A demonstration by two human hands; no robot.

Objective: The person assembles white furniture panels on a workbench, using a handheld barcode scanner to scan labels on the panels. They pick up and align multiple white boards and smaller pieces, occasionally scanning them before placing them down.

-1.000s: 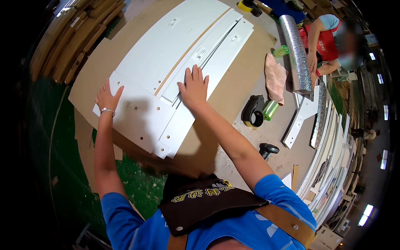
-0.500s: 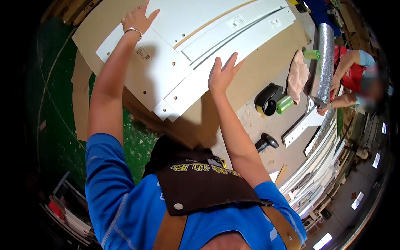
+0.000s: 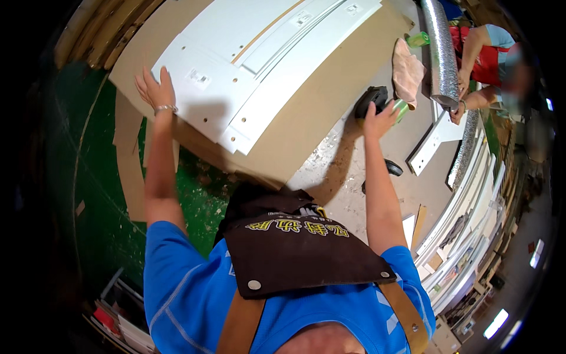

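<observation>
White flat panels (image 3: 218,88) with drilled holes and stuck-on labels lie stacked on a brown cardboard sheet (image 3: 330,88). At the near left edge of the panels is my left hand (image 3: 156,91), its fingers stretched out and holding nothing; whether it touches the edge I cannot tell. My right hand (image 3: 379,121) is over the bench beside a black tape dispenser (image 3: 370,100) and a green roll (image 3: 401,110). Its fingers are apart, partly covering the dispenser, with no grip on it visible.
A pink cloth (image 3: 408,74), another green roll (image 3: 418,39) and a large silver foil roll (image 3: 441,53) lie to the right. A co-worker's hands (image 3: 460,106) are at the foil roll's end, near a white slat (image 3: 435,141). A black handheld tool (image 3: 392,167) is by my right forearm.
My right hand has left the panels and moved right to the tape dispenser. My left hand has come nearer, down to the panels' left edge. The view has shifted.
</observation>
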